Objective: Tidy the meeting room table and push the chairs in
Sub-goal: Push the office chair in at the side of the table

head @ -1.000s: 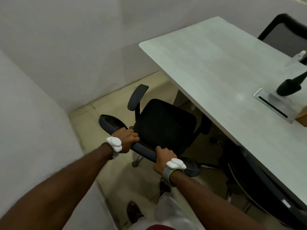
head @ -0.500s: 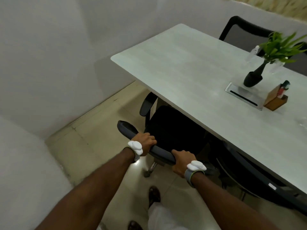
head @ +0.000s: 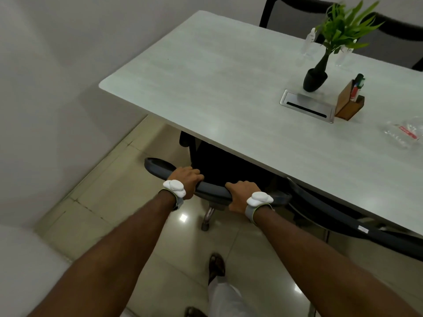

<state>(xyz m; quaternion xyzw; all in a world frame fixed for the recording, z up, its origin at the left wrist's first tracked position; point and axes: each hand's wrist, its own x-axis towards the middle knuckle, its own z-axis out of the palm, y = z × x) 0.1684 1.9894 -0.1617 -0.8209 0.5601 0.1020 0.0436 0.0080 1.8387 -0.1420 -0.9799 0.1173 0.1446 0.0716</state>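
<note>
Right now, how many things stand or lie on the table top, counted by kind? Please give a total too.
Potted plant: 1
Clear bottles: 2
Wooden pen holder: 1
Metal cable slot: 1
Clear plastic wrapper: 1
Total: 6

Worn on the head, looking forward and down, close above the grip on the chair backrest (head: pixel 212 190), table (head: pixel 229 76) beyond.
</note>
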